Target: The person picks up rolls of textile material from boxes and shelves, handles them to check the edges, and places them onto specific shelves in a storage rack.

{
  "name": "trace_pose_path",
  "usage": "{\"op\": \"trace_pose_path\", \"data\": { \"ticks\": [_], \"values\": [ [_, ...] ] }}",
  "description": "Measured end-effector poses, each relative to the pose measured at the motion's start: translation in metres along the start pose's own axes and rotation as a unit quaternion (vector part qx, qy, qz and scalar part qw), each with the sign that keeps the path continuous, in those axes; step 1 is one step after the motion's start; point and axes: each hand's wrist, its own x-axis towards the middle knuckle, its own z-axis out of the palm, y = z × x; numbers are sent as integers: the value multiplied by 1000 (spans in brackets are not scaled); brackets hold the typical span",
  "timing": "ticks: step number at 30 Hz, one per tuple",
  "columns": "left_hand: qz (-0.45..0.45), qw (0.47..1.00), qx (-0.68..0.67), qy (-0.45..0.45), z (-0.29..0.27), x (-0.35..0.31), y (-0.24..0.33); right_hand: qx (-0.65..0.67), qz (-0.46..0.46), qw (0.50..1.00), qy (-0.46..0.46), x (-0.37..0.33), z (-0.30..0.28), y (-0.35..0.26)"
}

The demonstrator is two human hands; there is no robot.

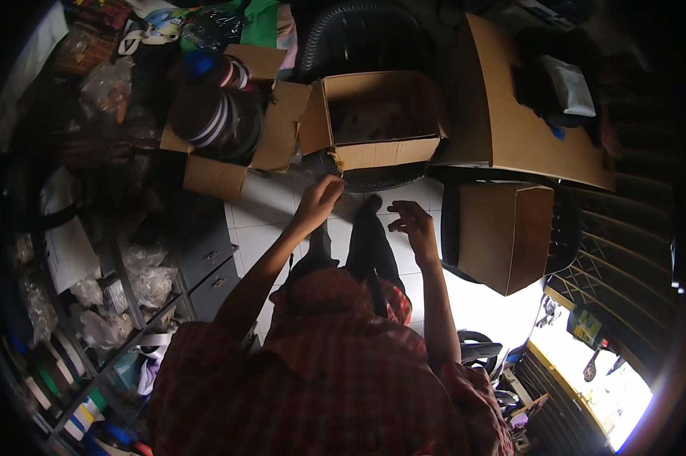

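My left hand (321, 202) is raised just below the near left corner of an open cardboard box (385, 154). Its fingers are curled together, and whether anything small is between them I cannot make out. A yellowish torn bit (336, 159) shows at that box corner, just above the fingers. My right hand (414, 225) hovers over the floor, bent fingers apart and nothing in them. The open box rests on a black chair (362, 38), and its inside is dark.
Left of it, another open carton (215, 178) holds dark round items with white stripes (212, 120). On the right are a large carton (503, 114) and a smaller brown box (503, 228) on a black seat. Shelves with plastic bags (151, 285) stand at left.
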Motion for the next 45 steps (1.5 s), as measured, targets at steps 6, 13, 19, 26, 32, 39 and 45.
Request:
{"op": "trace_pose_path", "data": {
  "ticks": [6, 13, 19, 26, 32, 39, 45],
  "values": [
    [-29, 994, 109, 11, 27, 135, -56, -116, 25, 993, -8, 198, -78, 40],
    [-75, 976, 183, 90, 56, 262, -146, -469, -103, 873, -90, 398, -140, 137],
    [-101, 821, 559, 47, 61, 339, -208, -293, -64, 949, -99, 475, -175, 247],
    [-156, 794, 587, -11, 34, 381, -246, -446, -75, 874, -180, 493, -174, 241],
    [-157, 764, 620, -91, 19, 392, -286, -531, -145, 823, -138, 497, -170, 238],
    [1, 903, 422, 75, 4, 384, -285, -620, -202, 746, -133, 498, -165, 264],
    [-88, 887, 442, 98, 48, 388, -200, -571, -195, 784, -149, 495, -178, 237]
  ]
}}
